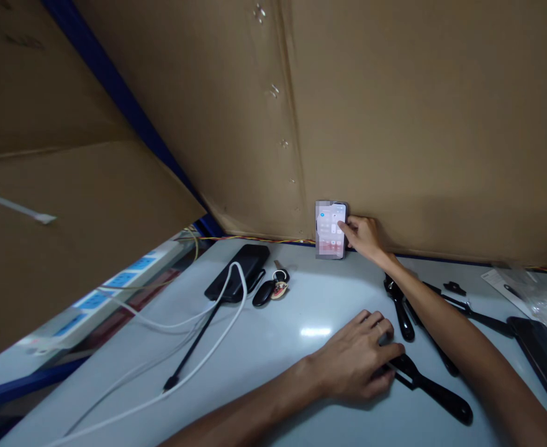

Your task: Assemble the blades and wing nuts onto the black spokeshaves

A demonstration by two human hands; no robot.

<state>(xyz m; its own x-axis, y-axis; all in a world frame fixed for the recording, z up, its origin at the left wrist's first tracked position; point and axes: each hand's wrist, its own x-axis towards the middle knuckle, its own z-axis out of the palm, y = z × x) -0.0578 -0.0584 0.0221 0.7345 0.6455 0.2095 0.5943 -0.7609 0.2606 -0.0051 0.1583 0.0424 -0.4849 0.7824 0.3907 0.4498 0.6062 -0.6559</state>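
The left hand (359, 360) hides the head of a black tool (441, 394) near the right part of the tabletop's (273, 347) near edge; its fingers bend down over it, but with the fingertips out of sight I cannot tell how firmly they close. The right forearm (450, 316) crosses over the other tools (400, 310) further back, covering parts of them, and runs off at the lower right. A dark slab (541, 357) and a clear bag (538, 292) at the right edge are both cut off by the view. The phone (331, 231) stands at the tabletop's far edge against the cardboard (417, 124), its screen partly blurred into blocks and its text unreadable. The right hand (364, 237) puts one fingertip on the screen, its other fingers bent by the phone's right edge; whether they pinch it, I cannot tell. The phone's long axis is upright, its screen facing the near edge. The tool's long axis slants, its handle pointing from the left hand toward the near right corner. Toward the far left corner lie a power bank (248, 264), partly crossed by a white cord (243, 282), and keys (264, 292).
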